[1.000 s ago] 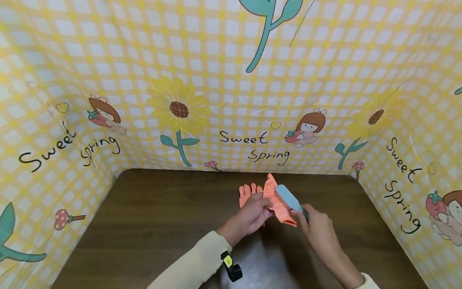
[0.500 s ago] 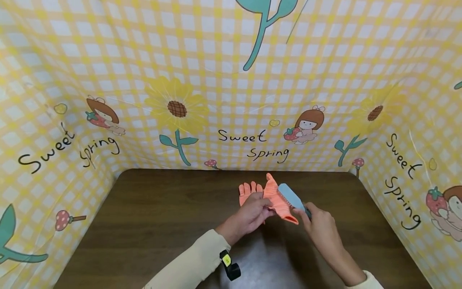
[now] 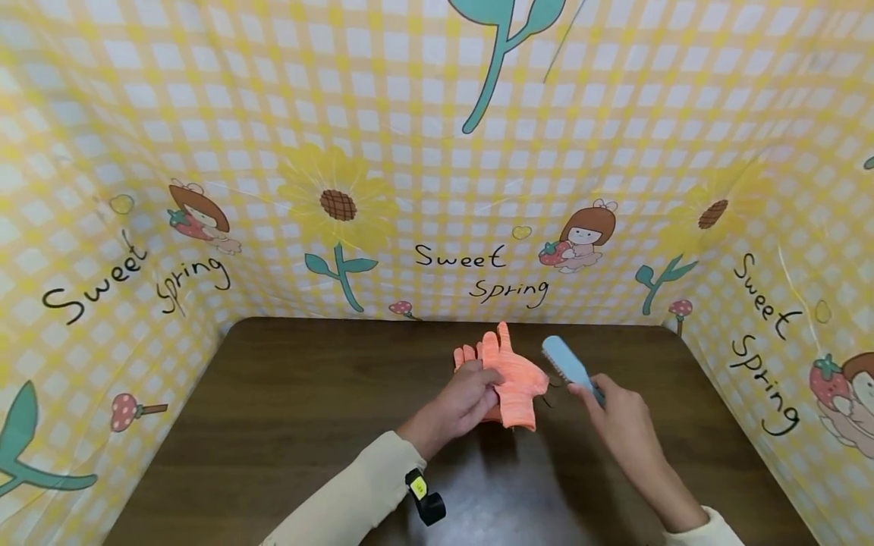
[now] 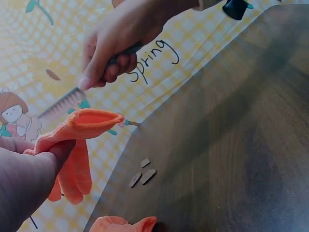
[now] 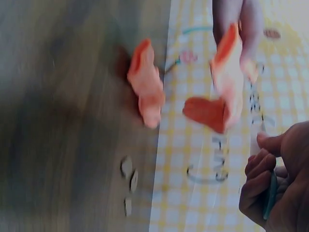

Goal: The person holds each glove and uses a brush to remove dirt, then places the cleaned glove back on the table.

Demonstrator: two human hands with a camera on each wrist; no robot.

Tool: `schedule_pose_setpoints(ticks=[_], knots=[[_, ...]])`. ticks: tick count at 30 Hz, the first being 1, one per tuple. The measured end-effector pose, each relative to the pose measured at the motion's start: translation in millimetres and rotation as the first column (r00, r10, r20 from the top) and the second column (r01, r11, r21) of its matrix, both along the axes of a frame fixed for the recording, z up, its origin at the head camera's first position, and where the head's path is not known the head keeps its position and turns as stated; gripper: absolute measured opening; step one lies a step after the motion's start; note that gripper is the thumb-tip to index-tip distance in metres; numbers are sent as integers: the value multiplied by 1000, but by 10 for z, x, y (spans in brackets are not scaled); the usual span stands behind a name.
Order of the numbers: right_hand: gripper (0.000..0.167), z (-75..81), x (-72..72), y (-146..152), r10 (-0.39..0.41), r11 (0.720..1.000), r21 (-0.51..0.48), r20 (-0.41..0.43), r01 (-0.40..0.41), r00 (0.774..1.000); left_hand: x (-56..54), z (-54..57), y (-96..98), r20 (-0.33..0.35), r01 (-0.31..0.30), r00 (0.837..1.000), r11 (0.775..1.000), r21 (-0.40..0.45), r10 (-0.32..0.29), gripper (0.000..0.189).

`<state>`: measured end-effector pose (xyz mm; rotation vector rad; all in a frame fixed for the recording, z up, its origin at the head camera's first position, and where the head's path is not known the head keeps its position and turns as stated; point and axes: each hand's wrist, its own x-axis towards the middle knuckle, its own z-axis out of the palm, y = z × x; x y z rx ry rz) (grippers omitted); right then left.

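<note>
My left hand pinches an orange knitted glove near its edge, thumb on top, and holds it above the table. The glove's open cuff faces me in the left wrist view. A second orange glove lies on the table, partly hidden behind the left hand in the head view. My right hand grips the handle of a light blue brush, fingers curled round it. The bristles face the held glove, with a gap between brush and glove.
Three small flat pieces lie on the dark wooden table, close to the second glove. A yellow checked cloth with printed flowers stands as a wall behind and on both sides. A black band sits on the left wrist.
The brush was against the glove and has moved away to the right. The held glove has turned, so its cuff points down toward me and its fingers show at the top left.
</note>
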<state>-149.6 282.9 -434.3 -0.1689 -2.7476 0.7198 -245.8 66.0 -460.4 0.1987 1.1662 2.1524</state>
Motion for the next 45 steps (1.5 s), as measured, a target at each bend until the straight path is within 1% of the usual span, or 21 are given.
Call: schedule_pose_setpoints(ticks=[1, 4, 7, 10, 12, 17, 21, 23, 26, 30, 32, 34, 35, 36, 38, 42, 43, 45], knots=[[38, 1, 8, -45, 30, 1000, 0, -9, -30, 1000, -6, 2, -7, 1, 8, 1000, 1000, 7, -8, 35], [30, -8, 27, -200, 105, 994, 14, -45, -104, 993, 0, 18, -3, -8, 34, 999, 999, 9, -34, 42], [27, -21, 45, -310, 133, 991, 15, -49, -133, 990, 21, 40, 13, -13, 59, 998, 998, 15, -59, 44], [27, -40, 50, -340, 122, 992, 13, -44, -122, 992, 35, 49, 27, -9, 57, 998, 998, 25, -57, 47], [28, -52, 45, -322, 100, 995, 20, -44, -99, 994, 31, 44, 38, -3, 55, 999, 998, 32, -54, 48], [28, -65, 29, -242, 49, 999, 15, -37, -49, 998, 33, 25, 52, -22, 71, 997, 997, 22, -71, 49], [28, -82, 22, -194, 39, 999, 2, -42, -39, 998, 44, 4, 56, -38, 77, 996, 997, 24, -76, 49], [30, -96, 14, -173, 36, 999, 1, -44, -36, 998, 51, -8, 54, -31, 69, 997, 997, 27, -68, 49], [32, -113, 1, -125, 22, 1000, 7, -33, -21, 999, 61, -22, 51, -45, 67, 997, 997, 25, -65, 46], [37, -109, -9, -25, -30, 1000, -3, -11, 30, 999, 53, -27, 34, -54, 48, 997, 999, 4, -47, 39], [40, -95, -11, 20, -50, 998, -25, 7, 50, 999, 41, -21, 14, -46, 30, 998, 1000, -10, -30, 36], [42, -73, -20, 32, -53, 997, -49, 23, 54, 998, 24, -10, -11, -26, 14, 1000, 1000, -18, -14, 34], [44, -62, -22, 21, -47, 997, -67, 33, 49, 998, 17, -7, -16, -24, 12, 1000, 1000, -23, -13, 32], [44, -49, -24, -1, -34, 996, -80, 42, 38, 999, 17, -1, -17, -11, 8, 1000, 1000, -22, -8, 35], [40, -21, -24, -85, -9, 996, -86, 47, 13, 999, 17, 4, -5, -11, 13, 1000, 1000, -11, -14, 33], [27, 7, 3, -295, 65, 997, -51, 23, -63, 998, 44, 44, 32, -8, 21, 1000, 1000, 6, -21, 40], [24, 8, 9, -332, 78, 996, -36, 9, -77, 997, 48, 57, 35, -17, 21, 1000, 1000, 5, -21, 38], [23, 5, 20, -370, 94, 995, -21, -12, -94, 996, 52, 83, 31, -8, 18, 1000, 1000, 6, -18, 43]])
